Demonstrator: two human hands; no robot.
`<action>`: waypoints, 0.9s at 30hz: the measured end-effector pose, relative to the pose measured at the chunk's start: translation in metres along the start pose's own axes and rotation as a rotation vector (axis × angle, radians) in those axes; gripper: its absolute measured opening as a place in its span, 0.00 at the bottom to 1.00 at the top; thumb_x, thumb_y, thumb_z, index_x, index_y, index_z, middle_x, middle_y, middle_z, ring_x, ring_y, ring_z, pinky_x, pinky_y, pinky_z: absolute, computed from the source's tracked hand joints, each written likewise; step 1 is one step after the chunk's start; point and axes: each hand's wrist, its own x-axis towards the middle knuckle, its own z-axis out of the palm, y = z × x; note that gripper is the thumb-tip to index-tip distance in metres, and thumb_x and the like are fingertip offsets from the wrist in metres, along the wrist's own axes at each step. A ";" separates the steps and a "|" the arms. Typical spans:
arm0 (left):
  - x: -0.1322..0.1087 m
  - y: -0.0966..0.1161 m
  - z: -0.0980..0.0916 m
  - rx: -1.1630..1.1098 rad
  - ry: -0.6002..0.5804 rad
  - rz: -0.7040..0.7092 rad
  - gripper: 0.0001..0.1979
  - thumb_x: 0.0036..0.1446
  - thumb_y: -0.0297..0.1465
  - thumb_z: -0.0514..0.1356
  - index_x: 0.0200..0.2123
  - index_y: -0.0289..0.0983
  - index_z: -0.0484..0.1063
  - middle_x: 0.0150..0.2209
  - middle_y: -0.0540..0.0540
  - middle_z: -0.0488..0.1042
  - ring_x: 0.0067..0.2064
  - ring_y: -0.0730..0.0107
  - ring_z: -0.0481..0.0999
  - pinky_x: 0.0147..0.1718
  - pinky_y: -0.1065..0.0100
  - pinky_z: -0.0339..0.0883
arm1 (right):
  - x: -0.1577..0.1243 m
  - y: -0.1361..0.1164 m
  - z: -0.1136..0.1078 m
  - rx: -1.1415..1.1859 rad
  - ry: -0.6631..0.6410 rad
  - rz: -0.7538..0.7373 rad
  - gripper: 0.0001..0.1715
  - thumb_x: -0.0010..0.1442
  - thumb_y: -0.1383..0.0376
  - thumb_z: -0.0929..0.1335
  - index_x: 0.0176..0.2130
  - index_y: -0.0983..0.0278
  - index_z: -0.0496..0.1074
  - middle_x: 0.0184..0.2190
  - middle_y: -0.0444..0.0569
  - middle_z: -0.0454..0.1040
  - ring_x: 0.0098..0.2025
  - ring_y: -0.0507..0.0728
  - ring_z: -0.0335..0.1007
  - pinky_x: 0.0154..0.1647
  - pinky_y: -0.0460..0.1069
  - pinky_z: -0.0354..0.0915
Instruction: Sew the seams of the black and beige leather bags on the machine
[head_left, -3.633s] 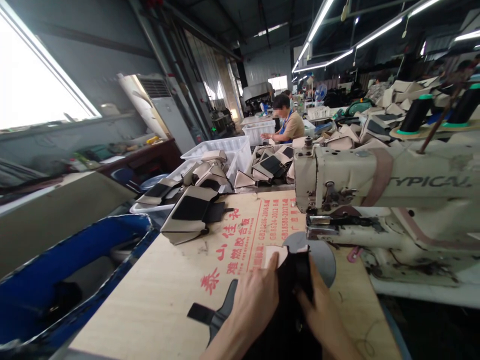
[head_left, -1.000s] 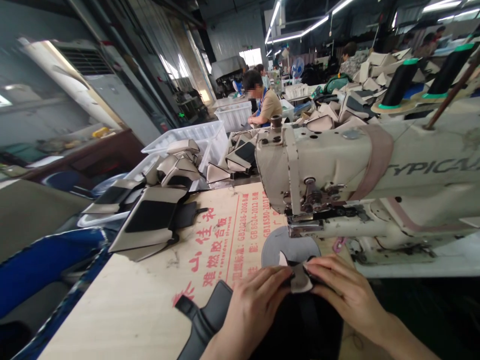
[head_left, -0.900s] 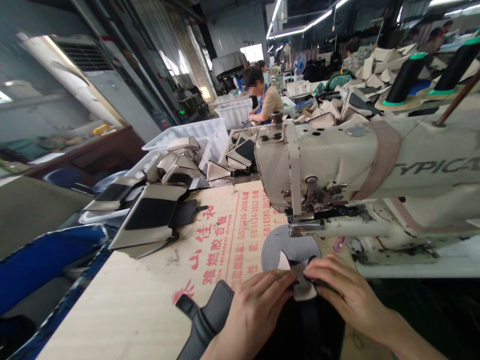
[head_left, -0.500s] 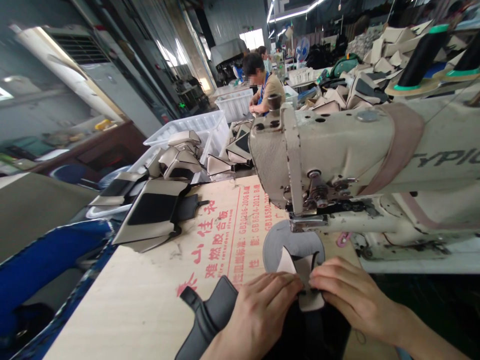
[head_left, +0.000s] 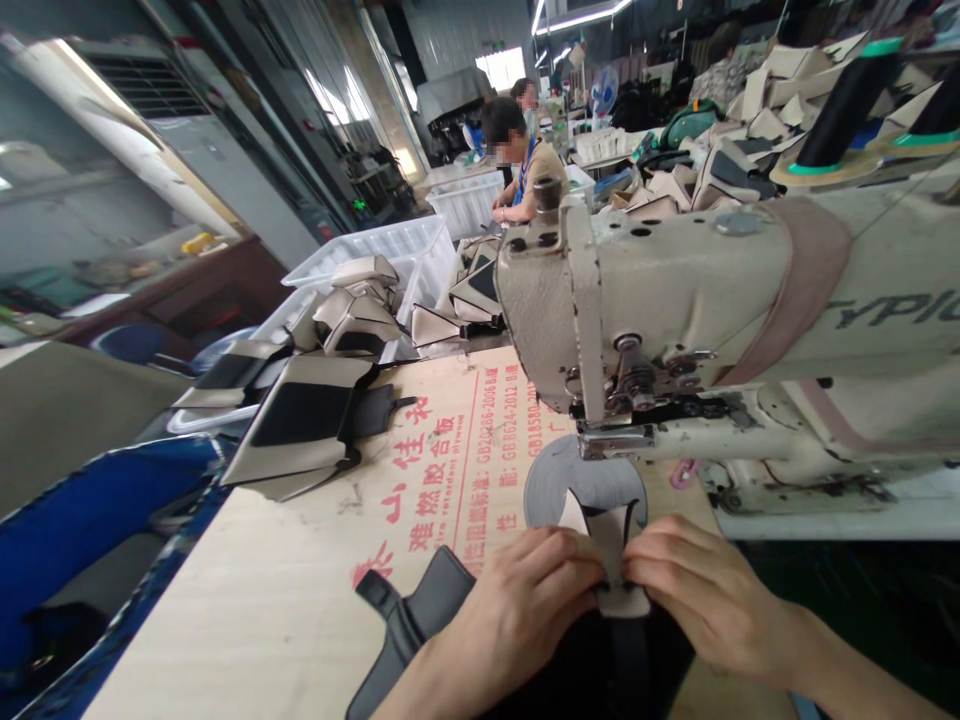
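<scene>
The left hand (head_left: 525, 600) and the right hand (head_left: 697, 590) both pinch the beige tab (head_left: 619, 560) onto a black panel (head_left: 592, 670) on the worktop (head_left: 285, 600), just before the presser foot (head_left: 611, 440). With fingertips this close, they risk being caught, and uneven pressure could skew the tab.

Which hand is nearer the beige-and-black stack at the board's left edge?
Left. The left hand is on the same side of the beige strip as the stack, though still apart from it. The right hand grips the strip's far side.
</scene>
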 end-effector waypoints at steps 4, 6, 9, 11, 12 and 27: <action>0.000 0.002 0.005 -0.026 0.026 -0.044 0.08 0.59 0.24 0.51 0.40 0.37 0.65 0.37 0.46 0.73 0.38 0.71 0.71 0.38 0.70 0.66 | 0.000 0.002 0.002 0.041 0.039 0.016 0.13 0.61 0.75 0.58 0.45 0.66 0.64 0.39 0.51 0.69 0.40 0.54 0.63 0.41 0.50 0.65; -0.003 0.000 0.011 -0.059 0.097 -0.068 0.06 0.58 0.24 0.52 0.39 0.37 0.63 0.35 0.46 0.72 0.37 0.71 0.71 0.36 0.70 0.65 | 0.002 0.003 0.004 0.065 0.076 0.034 0.12 0.61 0.75 0.58 0.43 0.66 0.64 0.38 0.51 0.69 0.40 0.54 0.63 0.40 0.50 0.65; -0.005 -0.004 0.017 -0.090 0.196 -0.055 0.07 0.56 0.22 0.54 0.37 0.37 0.59 0.32 0.48 0.71 0.33 0.73 0.69 0.33 0.71 0.64 | 0.005 0.003 0.006 0.117 0.106 0.066 0.11 0.60 0.75 0.59 0.42 0.66 0.64 0.37 0.50 0.68 0.40 0.54 0.62 0.40 0.50 0.64; -0.005 -0.006 0.018 -0.057 0.202 0.013 0.09 0.55 0.20 0.53 0.37 0.37 0.60 0.30 0.49 0.70 0.32 0.74 0.68 0.33 0.70 0.63 | 0.007 0.002 0.006 0.146 0.112 0.091 0.09 0.60 0.74 0.60 0.41 0.66 0.64 0.36 0.49 0.68 0.39 0.53 0.63 0.39 0.50 0.64; -0.004 -0.006 0.018 -0.034 0.195 0.049 0.10 0.55 0.19 0.53 0.38 0.38 0.60 0.30 0.49 0.70 0.33 0.74 0.68 0.33 0.70 0.63 | 0.008 0.002 0.006 0.156 0.120 0.104 0.09 0.60 0.74 0.60 0.40 0.65 0.64 0.35 0.49 0.68 0.39 0.53 0.63 0.39 0.50 0.64; -0.003 -0.009 0.019 0.123 0.115 0.026 0.18 0.61 0.23 0.48 0.53 0.37 0.61 0.37 0.46 0.70 0.41 0.71 0.69 0.40 0.68 0.69 | 0.010 0.007 0.011 0.126 0.217 0.188 0.04 0.60 0.72 0.62 0.36 0.64 0.64 0.34 0.48 0.68 0.38 0.52 0.63 0.39 0.48 0.61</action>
